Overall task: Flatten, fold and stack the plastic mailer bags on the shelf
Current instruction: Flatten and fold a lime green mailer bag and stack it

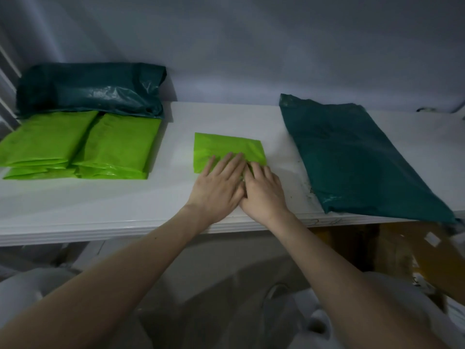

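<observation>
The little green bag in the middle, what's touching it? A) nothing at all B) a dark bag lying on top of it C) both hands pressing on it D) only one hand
C: the left hand and the right hand both lie flat, side by side, on the near edge of the little green bag on the shelf.

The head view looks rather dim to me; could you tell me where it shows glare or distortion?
In the head view, light is low and bluish; glare sits on the crinkled dark teal bag at back left; wide-angle distortion bows the shelf front edge; the right corner is blurred; both hands stay sharp.
</observation>
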Motion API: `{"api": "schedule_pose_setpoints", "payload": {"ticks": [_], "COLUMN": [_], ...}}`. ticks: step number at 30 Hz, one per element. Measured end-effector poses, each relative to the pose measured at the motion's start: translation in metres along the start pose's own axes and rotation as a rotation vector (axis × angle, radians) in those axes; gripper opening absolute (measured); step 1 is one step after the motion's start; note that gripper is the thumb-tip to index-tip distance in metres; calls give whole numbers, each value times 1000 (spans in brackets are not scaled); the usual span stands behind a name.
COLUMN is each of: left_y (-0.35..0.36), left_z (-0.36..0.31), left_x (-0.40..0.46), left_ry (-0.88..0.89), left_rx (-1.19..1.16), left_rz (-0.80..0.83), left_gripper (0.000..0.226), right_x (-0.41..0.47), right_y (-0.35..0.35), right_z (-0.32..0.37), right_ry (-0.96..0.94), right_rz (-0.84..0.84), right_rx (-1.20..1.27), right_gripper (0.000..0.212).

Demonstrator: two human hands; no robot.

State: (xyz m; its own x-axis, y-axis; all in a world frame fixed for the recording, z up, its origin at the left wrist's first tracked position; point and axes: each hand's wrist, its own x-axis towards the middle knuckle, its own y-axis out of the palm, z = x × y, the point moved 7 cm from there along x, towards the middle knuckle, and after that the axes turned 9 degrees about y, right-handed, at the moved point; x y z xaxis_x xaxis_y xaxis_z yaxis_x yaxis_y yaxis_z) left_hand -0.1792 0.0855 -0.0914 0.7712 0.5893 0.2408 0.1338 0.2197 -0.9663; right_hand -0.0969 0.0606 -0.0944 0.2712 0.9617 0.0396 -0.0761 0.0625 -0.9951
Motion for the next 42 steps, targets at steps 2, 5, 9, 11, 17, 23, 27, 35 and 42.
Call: {"api": "schedule_pose_setpoints", "payload": {"ticks": [2,5,9,11,17,23,27,35,42], "left_y": [1,2,5,5,8,5,3,-9,14], "left_z": [-7,-8,-6,-7,-7,-1,15,47,87], "left_x": [3,6,7,7,6,3,0,-14,-26], "left_ry": [5,-6,5,9,17,29,34,-64,-493], "left_rx": [-56,-114,-107,-118,-145,-179,-194,-293,-380], "left_rz": [-6,-19,-16,-14,9,10,-14,-146,-10], "left_gripper": [55,56,54,53,54,45,44,53,53], "right_x": [0,1,2,1,-1,4,10,27,31], "right_y": [0,1,5,5,7,-15,-31,-9,2], "right_z": [-3,-8,-24,-32,-35,-32,-25,-20,2], "right_ry": [-12,-9,50,68,55,80,71,250,250], "right_rz": [-4,7,16,11,35,-55,-155,114,124], "right_rx": [-5,15,22,6,-7,64,98,351,571], "right_gripper": [56,55,53,53,52,38,35,58,76]}}
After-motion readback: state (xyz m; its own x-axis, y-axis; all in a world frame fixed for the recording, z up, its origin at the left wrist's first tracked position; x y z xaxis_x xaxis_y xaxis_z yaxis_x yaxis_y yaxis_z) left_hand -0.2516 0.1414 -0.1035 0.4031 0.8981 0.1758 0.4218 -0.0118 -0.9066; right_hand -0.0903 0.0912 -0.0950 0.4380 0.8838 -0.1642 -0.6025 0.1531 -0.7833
